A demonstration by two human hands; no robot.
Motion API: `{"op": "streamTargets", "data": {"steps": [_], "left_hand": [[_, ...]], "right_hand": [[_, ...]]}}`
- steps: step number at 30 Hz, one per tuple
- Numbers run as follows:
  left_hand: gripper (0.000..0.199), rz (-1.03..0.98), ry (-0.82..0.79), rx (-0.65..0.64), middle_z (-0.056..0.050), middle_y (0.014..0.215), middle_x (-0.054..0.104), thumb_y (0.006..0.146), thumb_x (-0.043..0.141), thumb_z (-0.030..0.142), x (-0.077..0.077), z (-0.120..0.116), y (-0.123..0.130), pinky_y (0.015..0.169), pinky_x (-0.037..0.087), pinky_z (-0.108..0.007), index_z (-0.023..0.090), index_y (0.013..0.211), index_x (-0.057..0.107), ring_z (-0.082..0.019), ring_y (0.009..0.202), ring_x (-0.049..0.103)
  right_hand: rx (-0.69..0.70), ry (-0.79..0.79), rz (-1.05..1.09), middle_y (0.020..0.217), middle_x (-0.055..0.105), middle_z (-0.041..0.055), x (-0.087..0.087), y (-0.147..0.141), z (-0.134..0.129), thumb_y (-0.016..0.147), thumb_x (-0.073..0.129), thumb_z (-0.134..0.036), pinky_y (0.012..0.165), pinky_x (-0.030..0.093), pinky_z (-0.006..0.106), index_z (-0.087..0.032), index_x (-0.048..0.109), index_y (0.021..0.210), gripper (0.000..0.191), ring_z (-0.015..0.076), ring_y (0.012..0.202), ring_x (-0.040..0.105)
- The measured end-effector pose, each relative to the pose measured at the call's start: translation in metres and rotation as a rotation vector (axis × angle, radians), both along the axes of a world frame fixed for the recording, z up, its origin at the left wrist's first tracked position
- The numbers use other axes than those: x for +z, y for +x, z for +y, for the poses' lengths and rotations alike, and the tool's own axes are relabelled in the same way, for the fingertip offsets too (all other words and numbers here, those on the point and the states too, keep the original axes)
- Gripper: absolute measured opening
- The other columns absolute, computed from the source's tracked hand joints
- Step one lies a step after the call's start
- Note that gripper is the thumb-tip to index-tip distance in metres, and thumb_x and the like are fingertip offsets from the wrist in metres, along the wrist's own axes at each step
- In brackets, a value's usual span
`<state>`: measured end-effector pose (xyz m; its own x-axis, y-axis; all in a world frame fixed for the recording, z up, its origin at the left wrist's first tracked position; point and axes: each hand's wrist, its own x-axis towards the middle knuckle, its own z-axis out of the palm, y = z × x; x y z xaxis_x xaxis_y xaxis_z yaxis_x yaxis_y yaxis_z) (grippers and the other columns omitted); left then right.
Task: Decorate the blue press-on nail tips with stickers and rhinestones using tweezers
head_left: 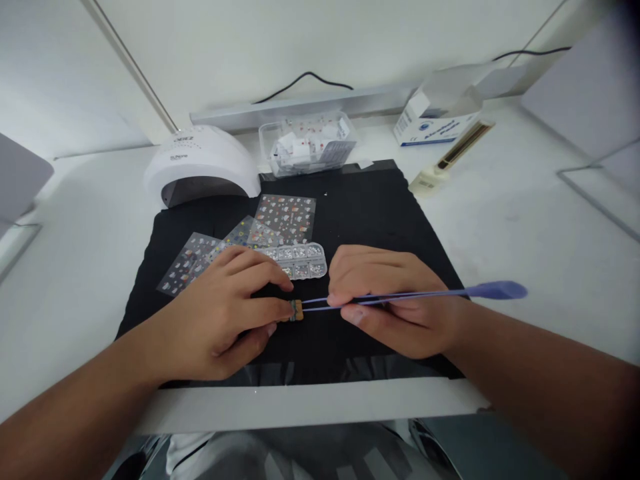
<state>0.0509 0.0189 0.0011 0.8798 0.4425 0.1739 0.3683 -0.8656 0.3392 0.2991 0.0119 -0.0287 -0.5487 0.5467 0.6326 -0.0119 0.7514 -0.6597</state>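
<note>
My left hand (220,320) pinches a small orange-brown piece (299,310) with a darker band, just above the black mat; its exact kind is too small to make out. In my right hand (400,300) is a pair of purple tweezers (440,293), held between thumb and fingers. The two tips point left and reach the edge of the small piece; whether they grip it I cannot tell. Behind my left fingers lies a clear compartment case (316,252) of tiny silvery gems, its left end hidden by the hand.
Patterned sticker sheets (287,217) overlap on the black mat (360,207). A white nail lamp (200,160) stands at the back left, beside a clear tub (345,150) of small packets. At the back right are an alcohol pads box (435,127) and a bottle (427,180) with a gold-and-black cap.
</note>
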Motion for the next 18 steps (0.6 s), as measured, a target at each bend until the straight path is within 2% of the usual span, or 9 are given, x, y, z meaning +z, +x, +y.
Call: {"op": "streamTargets", "data": {"steps": [9,18], "left_hand": [[0.028,0.029,0.017,0.001,-0.007,0.115,0.061,0.086,0.054,0.012,0.0006,-0.0011,0.0013,0.093,0.041,-0.049,0.024,0.108,0.064,-0.026,0.108,0.054],[0.026,0.053,0.062,0.007,-0.007,0.114,0.061,0.084,0.056,0.012,0.0020,-0.0020,0.0044,0.091,0.040,-0.049,0.023,0.107,0.063,-0.028,0.107,0.054]], "right_hand": [[-0.109,-0.040,0.082,0.075,0.063,0.0043,0.0037,0.0093,0.0060,0.085,0.055,-0.012,0.061,0.050,0.035,-0.021,0.062,0.087,0.012,0.0165,0.069,0.058],[-0.130,-0.043,0.059,0.074,0.063,0.0036,0.0032,0.0080,0.0061,0.086,0.055,-0.013,0.062,0.050,0.034,-0.021,0.062,0.086,0.011,0.0167,0.069,0.058]]}}
